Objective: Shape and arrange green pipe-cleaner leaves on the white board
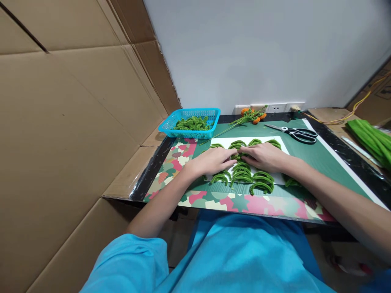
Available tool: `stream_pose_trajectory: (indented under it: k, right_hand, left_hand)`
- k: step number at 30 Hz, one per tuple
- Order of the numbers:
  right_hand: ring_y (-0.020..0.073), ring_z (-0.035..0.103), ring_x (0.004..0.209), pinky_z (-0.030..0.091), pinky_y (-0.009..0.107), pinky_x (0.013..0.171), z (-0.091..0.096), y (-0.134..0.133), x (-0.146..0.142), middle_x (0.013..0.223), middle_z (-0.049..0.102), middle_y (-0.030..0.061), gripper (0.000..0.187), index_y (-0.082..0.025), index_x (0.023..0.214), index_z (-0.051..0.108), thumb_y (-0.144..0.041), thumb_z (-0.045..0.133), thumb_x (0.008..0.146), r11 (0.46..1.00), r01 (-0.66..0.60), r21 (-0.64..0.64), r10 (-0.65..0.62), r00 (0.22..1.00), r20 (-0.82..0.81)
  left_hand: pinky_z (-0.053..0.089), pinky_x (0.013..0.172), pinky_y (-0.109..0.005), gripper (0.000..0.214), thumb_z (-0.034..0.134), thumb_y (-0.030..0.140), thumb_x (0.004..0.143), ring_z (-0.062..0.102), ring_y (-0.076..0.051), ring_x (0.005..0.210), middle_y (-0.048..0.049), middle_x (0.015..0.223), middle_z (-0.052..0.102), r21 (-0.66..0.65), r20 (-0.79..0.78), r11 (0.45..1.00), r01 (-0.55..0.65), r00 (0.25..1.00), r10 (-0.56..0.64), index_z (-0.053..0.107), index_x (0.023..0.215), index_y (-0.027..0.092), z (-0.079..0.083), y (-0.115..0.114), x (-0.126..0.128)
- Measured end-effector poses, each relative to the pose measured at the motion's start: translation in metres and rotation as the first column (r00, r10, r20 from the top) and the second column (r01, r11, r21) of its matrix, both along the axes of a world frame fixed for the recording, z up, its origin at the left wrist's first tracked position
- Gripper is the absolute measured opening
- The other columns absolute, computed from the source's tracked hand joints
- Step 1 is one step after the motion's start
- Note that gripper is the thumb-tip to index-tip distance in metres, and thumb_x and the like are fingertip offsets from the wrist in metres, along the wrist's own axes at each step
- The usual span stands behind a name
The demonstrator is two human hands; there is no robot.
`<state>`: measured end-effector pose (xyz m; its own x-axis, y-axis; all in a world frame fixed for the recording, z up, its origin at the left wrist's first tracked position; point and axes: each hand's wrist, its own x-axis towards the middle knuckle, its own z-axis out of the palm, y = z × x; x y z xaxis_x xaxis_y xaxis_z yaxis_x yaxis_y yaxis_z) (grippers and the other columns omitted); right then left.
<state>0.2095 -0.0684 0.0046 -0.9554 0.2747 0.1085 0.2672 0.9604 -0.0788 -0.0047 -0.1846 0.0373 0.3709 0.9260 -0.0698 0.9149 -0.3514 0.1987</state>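
Several bent green pipe-cleaner pieces (241,176) lie in rows on a white sheet (226,142) over a green mat (317,158). My left hand (210,161) and my right hand (264,156) rest palm down on the sheet, fingertips meeting at one green piece (236,156) in the middle. Both hands' fingers are drawn together, pinching that piece between them.
A blue basket (183,114) holding more green pieces stands at the back left. Orange-and-green stems (249,116) lie by the wall sockets. Black scissors (297,133) lie at the back right. A bundle of green stems (371,138) sits far right. Cardboard walls (76,122) close off the left.
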Motion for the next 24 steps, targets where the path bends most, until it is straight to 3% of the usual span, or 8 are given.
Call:
stream_pose_trajectory:
  k: [16,24]
  right_hand:
    - [0.0228,0.067,0.08,0.026,0.032,0.064,-0.0025,0.0013,0.0006,0.1,0.076,0.0104,0.031,-0.02,0.123,0.063,-0.036,0.04,0.111,1.0,-0.009,-0.026,0.009,1.0,-0.008]
    - [0.0236,0.067,0.079,0.027,0.032,0.064,-0.0066,0.0027,0.0003,0.103,0.077,0.0114,0.03,-0.02,0.124,0.064,-0.036,0.044,0.11,0.999,-0.005,-0.043,0.004,1.0,-0.008]
  left_hand:
    - [0.041,0.07,-0.03,0.028,0.045,0.041,0.11,0.067,-0.024,0.083,-0.0063,0.089,0.071,-0.011,-0.003,1.0,-0.004,1.0,0.004,0.062,0.116,0.02,-0.0009,-0.0011,0.0012]
    - [0.036,0.066,-0.031,0.027,0.043,0.042,0.11,0.064,-0.023,0.079,-0.0047,0.087,0.07,-0.019,0.01,1.0,-0.009,1.0,0.009,0.061,0.11,0.021,-0.0006,-0.0023,0.0019]
